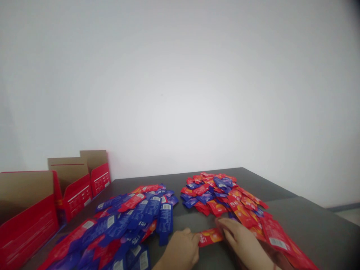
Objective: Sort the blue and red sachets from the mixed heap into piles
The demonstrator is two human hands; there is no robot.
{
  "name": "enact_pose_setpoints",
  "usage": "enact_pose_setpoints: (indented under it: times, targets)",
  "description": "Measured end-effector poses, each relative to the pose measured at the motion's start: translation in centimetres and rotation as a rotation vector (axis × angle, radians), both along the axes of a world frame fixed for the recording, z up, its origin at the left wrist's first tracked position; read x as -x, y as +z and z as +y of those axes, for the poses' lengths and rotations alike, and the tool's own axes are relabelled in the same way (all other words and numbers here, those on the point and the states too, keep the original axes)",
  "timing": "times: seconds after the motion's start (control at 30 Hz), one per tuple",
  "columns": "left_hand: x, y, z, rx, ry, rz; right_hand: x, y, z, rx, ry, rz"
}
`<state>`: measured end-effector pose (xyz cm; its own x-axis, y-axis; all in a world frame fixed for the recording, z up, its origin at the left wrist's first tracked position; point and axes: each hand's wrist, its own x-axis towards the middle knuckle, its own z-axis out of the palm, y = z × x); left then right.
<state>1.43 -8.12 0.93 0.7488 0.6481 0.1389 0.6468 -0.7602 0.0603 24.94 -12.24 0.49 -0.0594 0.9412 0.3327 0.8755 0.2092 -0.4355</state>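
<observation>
Red-orange sachet (210,237) near 6 o'clock, low over dark tabletop (185,221); left hand (181,248) pinches its left end, right hand (243,240) grips right end. Mostly blue sachet pile (137,217) at 7 o'clock, mostly red sachet pile (225,195) at 5, three open red cartons (75,200) at 8

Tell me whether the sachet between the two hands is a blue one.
No, the sachet between the left hand and the right hand is red and orange.

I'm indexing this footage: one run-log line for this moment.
left hand: gripping red packet | right hand: at packet's other end | packet piles: both sides | boxes: open
</observation>
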Motion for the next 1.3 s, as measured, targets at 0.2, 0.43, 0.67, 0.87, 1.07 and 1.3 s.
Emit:
enact_pose_setpoints:
  times: [0.2,0.43,0.67,0.87,1.07,1.3]
  targets:
    - [-0.4,-0.3,0.1,0.187,0.058,-0.234,-0.9,-0.7,0.7,-0.105,-0.030,0.072]
    - [-0.9,-1.5,-0.1,0.125,-0.068,-0.152,-0.1,-1.8,1.1,-0.028,0.000,0.051]
    - [-2.3,0.3,-0.7,0.078,0.015,0.135,-0.1,-1.3,0.9,-0.043,-0.028,0.080]
    - [-1.3,-0.2,0.3,0.138,0.082,-0.161,-1.1,1.0,0.1,-0.175,-0.048,0.171]
    - [-0.3,-1.7,1.9,0.418,0.165,-0.495,-0.7,0.6,0.0,-0.169,0.043,0.119]
    - [0.5,-1.2,0.5,0.213,0.119,-0.329,1.3,-2.1,1.0,0.014,0.075,-0.238]
